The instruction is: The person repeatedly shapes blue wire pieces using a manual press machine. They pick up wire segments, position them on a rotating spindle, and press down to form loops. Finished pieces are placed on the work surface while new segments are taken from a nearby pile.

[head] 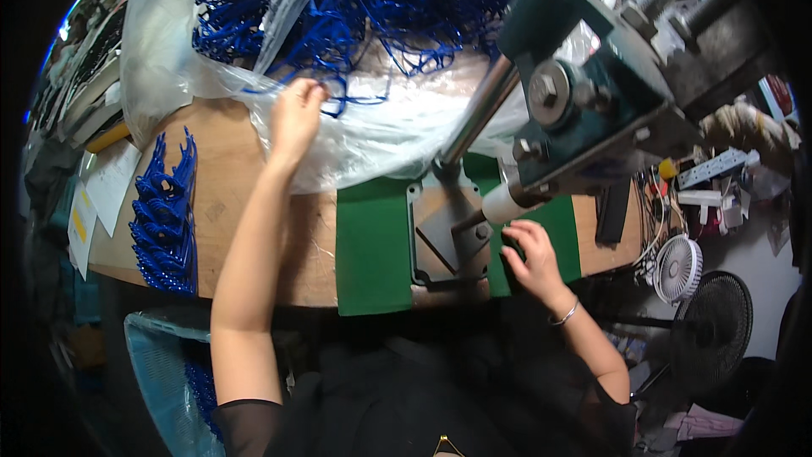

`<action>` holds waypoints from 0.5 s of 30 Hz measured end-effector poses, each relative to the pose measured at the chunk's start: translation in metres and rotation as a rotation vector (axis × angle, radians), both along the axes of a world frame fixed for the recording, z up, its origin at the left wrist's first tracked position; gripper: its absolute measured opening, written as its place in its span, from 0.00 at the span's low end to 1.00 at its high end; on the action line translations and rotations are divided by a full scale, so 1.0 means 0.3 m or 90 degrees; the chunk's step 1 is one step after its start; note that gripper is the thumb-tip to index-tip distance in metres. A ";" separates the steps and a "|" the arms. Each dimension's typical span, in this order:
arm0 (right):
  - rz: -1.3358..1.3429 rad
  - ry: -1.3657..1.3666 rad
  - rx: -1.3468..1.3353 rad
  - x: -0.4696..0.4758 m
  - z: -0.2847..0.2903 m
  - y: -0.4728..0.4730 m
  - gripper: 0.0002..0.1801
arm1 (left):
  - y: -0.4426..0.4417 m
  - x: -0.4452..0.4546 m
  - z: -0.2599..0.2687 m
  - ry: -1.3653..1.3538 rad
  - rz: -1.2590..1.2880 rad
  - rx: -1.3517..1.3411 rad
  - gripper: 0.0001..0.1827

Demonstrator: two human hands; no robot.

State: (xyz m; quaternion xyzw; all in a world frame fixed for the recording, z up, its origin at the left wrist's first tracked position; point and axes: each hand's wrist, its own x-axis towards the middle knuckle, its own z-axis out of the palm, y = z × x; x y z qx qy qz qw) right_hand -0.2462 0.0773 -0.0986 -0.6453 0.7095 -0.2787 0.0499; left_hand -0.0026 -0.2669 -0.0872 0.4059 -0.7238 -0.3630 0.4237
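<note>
My left hand [298, 115] is over the clear plastic sheet [355, 152], its fingertips closed on a thin blue strappy piece [346, 100]. Beyond it lies a big tangled heap of similar blue pieces [431, 0]. To the right stands a dark green bench press [590, 95] with a steel column and a white cylindrical tip [502, 204] above its metal base plate [447, 231]. Beside that plate, over the green mat [374, 247], my right hand [534, 260] has its fingers apart and nothing visible in them.
A neat stack of blue pieces [166, 222] lies on the wooden table [222, 203] at left, near papers [109, 187]. Below the front edge is a light-blue plastic crate [162, 381] with blue pieces inside. Cables, a small white fan [679, 268] and a black fan [713, 324] are at right.
</note>
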 end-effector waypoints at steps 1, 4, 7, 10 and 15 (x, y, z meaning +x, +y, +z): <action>0.003 0.002 0.006 -0.014 0.020 0.003 0.17 | 0.040 0.025 0.060 -0.031 -0.007 -0.063 0.08; -0.005 0.132 0.042 0.009 0.049 -0.044 0.21 | 0.221 0.036 0.228 0.226 -0.129 0.061 0.11; -0.110 0.256 0.104 0.065 -0.013 -0.080 0.19 | 0.414 0.023 0.287 0.379 -0.160 0.177 0.12; -0.078 0.222 0.043 0.082 -0.029 -0.017 0.22 | 0.559 0.096 0.293 0.427 -0.183 0.354 0.14; -0.109 0.037 -0.041 -0.007 0.079 -0.011 0.17 | 0.686 0.101 0.252 0.590 -0.164 0.393 0.16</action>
